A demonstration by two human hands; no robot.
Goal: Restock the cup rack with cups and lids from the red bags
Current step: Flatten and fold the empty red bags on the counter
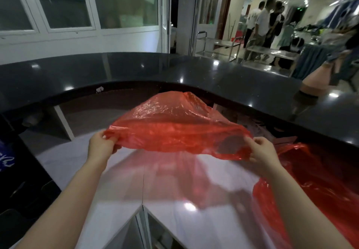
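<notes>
Two hands up: my left hand (101,143) and right hand (261,149) each pinch an edge of a red bag (174,126), stretched above the pale tabletop (174,186). I see a second red bag (310,180) lying near right.

A curved dark counter (194,69) (glossy) fronts people (266,21) standing beyond.

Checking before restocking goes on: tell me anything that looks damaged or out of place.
A white chip mars the dark counter's inner edge, left of the red bag both hands hold up. Nothing else stands out.
</notes>
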